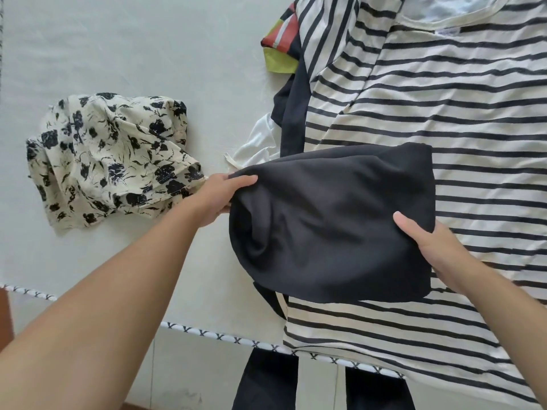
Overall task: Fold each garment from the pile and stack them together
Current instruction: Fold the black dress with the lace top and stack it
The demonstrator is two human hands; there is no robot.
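Observation:
A folded black garment (331, 220) is held just above the pile, in the middle of the view. My left hand (217, 199) grips its left edge, thumb on top and fingers underneath. My right hand (429, 244) grips its right edge the same way. Under it lies a cream shirt with black stripes (444, 113), spread flat and hanging over the table's front edge. A folded cream garment with a black flower print (112, 161) sits on the table to the left.
The table (148, 54) has a pale cloth with a patterned trim (225, 337) along its front edge. A red and yellow-green cloth (281, 51), a dark piece (291, 113) and a white piece (260, 146) poke out from under the striped shirt's left side.

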